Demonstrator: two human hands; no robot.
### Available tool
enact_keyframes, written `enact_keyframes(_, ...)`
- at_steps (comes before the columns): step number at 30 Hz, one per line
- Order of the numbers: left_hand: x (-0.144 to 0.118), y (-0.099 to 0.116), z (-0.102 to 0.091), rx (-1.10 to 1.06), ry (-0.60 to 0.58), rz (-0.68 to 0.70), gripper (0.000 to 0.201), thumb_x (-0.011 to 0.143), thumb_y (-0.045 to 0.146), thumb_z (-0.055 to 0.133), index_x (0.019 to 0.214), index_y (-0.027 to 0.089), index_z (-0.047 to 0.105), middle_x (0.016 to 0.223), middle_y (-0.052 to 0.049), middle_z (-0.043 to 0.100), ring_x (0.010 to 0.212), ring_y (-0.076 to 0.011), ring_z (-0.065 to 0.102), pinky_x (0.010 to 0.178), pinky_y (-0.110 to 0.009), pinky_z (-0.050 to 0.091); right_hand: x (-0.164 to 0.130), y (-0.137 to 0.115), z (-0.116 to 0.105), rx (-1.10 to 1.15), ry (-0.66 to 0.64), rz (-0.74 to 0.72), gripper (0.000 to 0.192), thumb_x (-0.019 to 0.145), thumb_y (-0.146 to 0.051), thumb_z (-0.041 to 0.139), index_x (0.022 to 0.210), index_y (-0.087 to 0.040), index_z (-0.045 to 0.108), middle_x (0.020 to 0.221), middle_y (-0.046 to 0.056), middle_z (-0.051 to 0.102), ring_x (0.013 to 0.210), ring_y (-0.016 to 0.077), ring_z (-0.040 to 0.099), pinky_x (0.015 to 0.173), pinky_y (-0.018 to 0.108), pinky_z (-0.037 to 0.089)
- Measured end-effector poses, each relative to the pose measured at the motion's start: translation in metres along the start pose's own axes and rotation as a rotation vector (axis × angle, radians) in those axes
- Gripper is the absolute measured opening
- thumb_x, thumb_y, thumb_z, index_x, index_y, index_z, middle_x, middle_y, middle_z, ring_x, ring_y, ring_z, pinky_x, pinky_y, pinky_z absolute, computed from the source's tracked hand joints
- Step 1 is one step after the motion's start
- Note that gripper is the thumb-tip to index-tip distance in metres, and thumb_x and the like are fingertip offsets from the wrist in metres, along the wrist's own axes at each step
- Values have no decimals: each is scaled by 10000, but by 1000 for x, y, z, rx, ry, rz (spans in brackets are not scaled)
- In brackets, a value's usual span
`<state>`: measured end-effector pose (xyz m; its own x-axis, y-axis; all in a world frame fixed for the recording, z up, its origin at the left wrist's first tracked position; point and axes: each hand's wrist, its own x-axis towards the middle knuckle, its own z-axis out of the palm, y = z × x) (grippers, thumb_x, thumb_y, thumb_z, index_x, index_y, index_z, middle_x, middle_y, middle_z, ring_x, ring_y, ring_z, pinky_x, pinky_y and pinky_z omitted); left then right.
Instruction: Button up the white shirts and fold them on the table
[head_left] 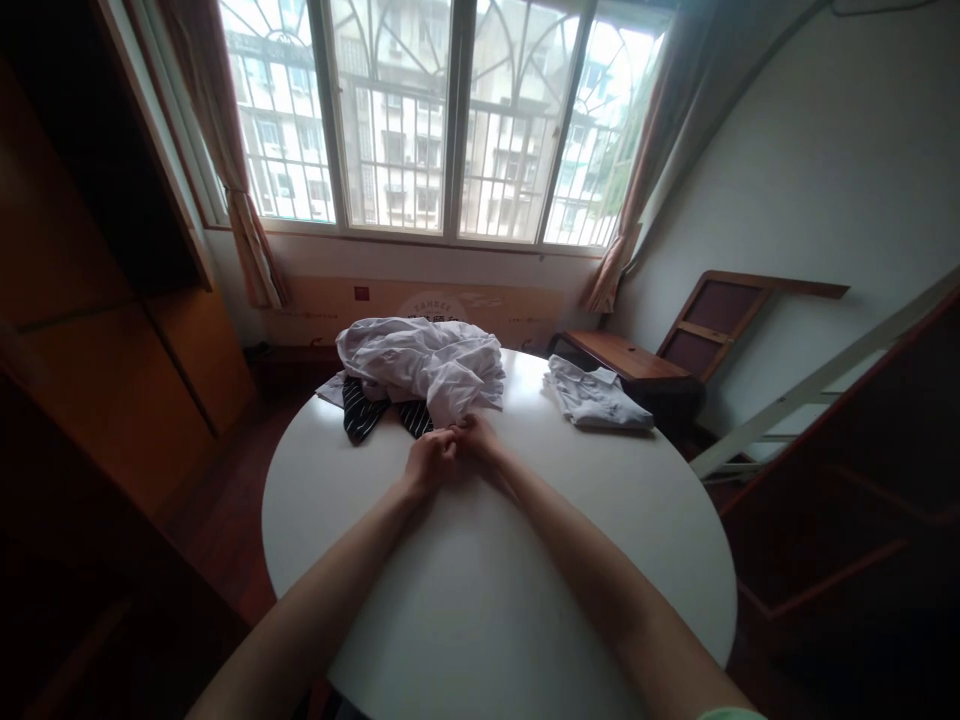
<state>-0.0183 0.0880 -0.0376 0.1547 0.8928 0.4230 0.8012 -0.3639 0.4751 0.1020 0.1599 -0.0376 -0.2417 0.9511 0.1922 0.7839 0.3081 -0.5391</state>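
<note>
the crumpled white cotton shirt (424, 365) lies on the round white table (525, 560), its near edge pinched by left hand (429, 462) and right hand (478, 438), seemingly starting to pull it flat.

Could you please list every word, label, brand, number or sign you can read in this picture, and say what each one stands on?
No text here can be read with certainty.
Cardboard panel under the window: a round printed emblem with lettering, too blurred to read.
Same panel, small red mark: too small to read.
Folded white garment: a pale tag at its collar, no legible writing.
White shirt pile by the left hand and right hand: none visible.
</note>
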Motion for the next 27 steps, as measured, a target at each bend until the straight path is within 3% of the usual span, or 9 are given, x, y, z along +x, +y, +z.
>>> enact_keyframes(4,1,-1,-9,-68,174,-150,214,791,177,406,648,179,566,732,-39,616,709,-151,558,660,-251,391,-61,22,-22,180,23,-32,194,697,-283,604,794,-122,652,740,65,664,601,145,571,502,217,384)
enact_keyframes(7,4,-4,-12,-322,197,-334,224,830,277,391,731,167,560,725,-50,604,682,-159,565,640,-263,421,-106,31,-41,114,51,-61,173,650,-286,608,565,-136,592,533,23,563,474,111,467,441,223,314)
enact_keyframes(9,4,-1,-12,-614,143,-422,281,832,400,421,844,154,556,819,-76,616,683,-161,584,622,-271,456,-130,28,-49,-2,84,-116,268,621,-299,614,428,-163,489,427,-5,447,416,83,358,422,236,262)
enact_keyframes(11,3,6,-8,-916,57,-420,371,791,476,495,979,159,532,991,-109,608,752,-171,614,658,-291,490,-146,19,-52,-59,87,-203,319,593,-297,634,387,-181,420,403,-22,382,406,65,274,424,249,238)
enact_keyframes(15,-3,28,5,-1202,-176,-386,533,690,348,671,1153,186,461,1155,-130,576,914,-183,619,798,-305,491,-156,-4,-45,57,-18,-344,293,631,-335,624,458,-181,446,443,-38,384,417,61,260,426,240,257)
enact_keyframes(18,-6,35,11,-1102,-221,-400,612,671,281,681,1217,171,428,1197,-143,562,987,-202,594,835,-314,481,-151,-7,-41,342,-152,-332,363,721,-478,544,545,-170,464,499,-36,409,451,69,320,433,218,289)
enact_keyframes(21,-6,34,12,-834,-44,-327,686,645,323,694,1251,149,425,1314,-168,456,1135,-259,505,914,-363,436,-147,0,-39,555,-197,-252,438,756,-550,466,532,-177,410,497,-38,383,458,68,316,431,210,281)
enact_keyframes(23,-7,32,12,-702,33,-277,726,625,354,707,1260,146,425,1359,-166,399,1219,-282,423,977,-381,382,-148,4,-37,581,-165,-237,443,762,-529,463,500,-184,366,479,-44,354,447,63,295,428,211,263)
enact_keyframes(27,-10,30,11,-620,80,-236,669,680,343,664,1269,154,409,1342,-161,408,1244,-269,392,1004,-376,357,-156,-2,-33,458,-121,-365,437,745,-417,512,452,-194,278,447,-59,291,431,52,246,438,221,222)
